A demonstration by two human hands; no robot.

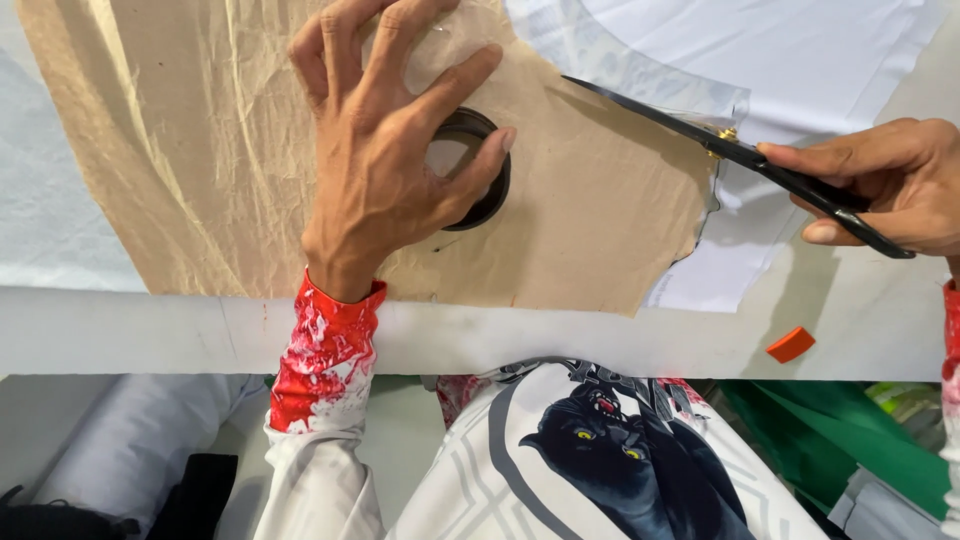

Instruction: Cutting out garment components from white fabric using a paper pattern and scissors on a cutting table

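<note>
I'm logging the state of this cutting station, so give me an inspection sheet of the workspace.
Surface: white table, mostly covered by cloth.
Job's things: tan paper pattern lies on white fabric; black scissors cut along the pattern's right edge; a round black weight sits on the pattern.
Clutter: small orange block near the table's front edge.
Grippers: left hand presses on the weight and pattern; right hand holds the scissors.
Cables: nothing seen.
Surroundings: green cloth and a white fabric roll below the table.

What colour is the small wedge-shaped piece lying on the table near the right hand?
Orange. The small wedge shows clearly in the head view, lying on the white table below the right hand.
</note>
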